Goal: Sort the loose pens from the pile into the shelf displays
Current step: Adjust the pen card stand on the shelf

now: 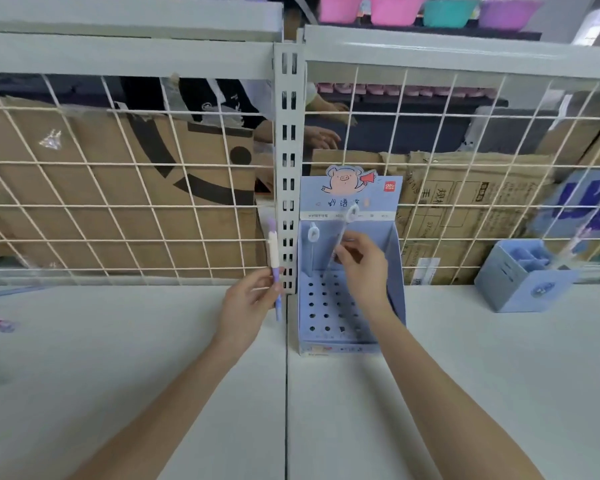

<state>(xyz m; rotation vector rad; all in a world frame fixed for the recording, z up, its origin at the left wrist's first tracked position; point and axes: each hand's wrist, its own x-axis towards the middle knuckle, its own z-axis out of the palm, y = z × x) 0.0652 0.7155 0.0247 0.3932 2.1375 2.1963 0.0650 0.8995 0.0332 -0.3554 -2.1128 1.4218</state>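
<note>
Right hand [359,261] pinches a pale pen [344,230] over the blue display box [392,258]; left hand [248,299] grips a purple pen [274,258] beside it.
Risk: tilted pen may miss a hole and jam; one pen [313,242] already stands inside, could get knocked.

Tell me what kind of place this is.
Probably a stationery shop or its stockroom: white shelving with a wire grid back, a blue pen display box with peg holes, and flattened cardboard cartons stacked behind the grid.
</note>
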